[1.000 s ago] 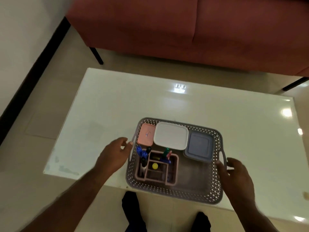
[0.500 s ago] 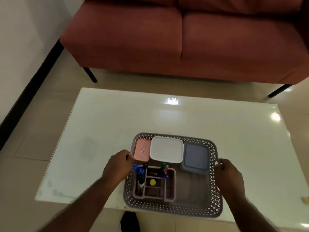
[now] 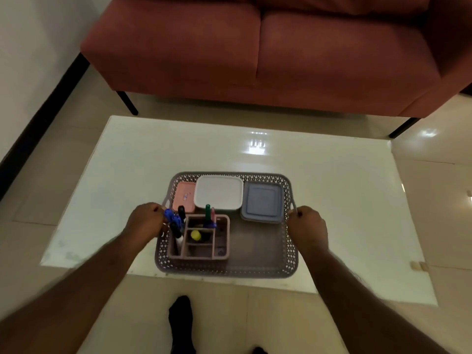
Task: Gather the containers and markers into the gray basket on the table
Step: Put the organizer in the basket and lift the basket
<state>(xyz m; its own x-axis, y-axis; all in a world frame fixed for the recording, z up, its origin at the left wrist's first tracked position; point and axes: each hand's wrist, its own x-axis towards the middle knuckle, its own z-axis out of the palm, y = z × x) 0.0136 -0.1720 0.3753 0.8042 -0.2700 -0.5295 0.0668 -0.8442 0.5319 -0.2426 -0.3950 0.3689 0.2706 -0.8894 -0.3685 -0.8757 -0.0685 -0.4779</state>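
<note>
so from where i'm watching, the gray basket (image 3: 255,267) sits on the white surface (image 3: 127,162) close to its near edge, roughly mid-way along it. both hands are on it: left hand (image 3: 146,222) is curled around the left side handle, right hand (image 3: 307,227) is wrapped on the right side handle, so each grip is clenched on the basket. can't tell if it's lifted or just resting on the surface. inside, along the far wall of the basket, there's a pink container (image 3: 183,196) in the far-left corner, a white container (image 3: 219,192) right beside it in the middle, and a blue-gray container (image 3: 262,202) toward the far-right corner, all with lids on. in the near-left part of the basket there's a pink organizer (image 3: 201,240) with compartments, and the markers stand in it: blue markers (image 3: 171,217) and a black marker (image 3: 181,212) bunched at its left side, a green marker (image 3: 208,212) upright at its far edge, and something yellow (image 3: 196,235) down in a middle compartment, too blurry to say what. the near-right part of the basket floor is bare. a red sofa (image 3: 255,52) stands past the far edge of the surface.
</note>
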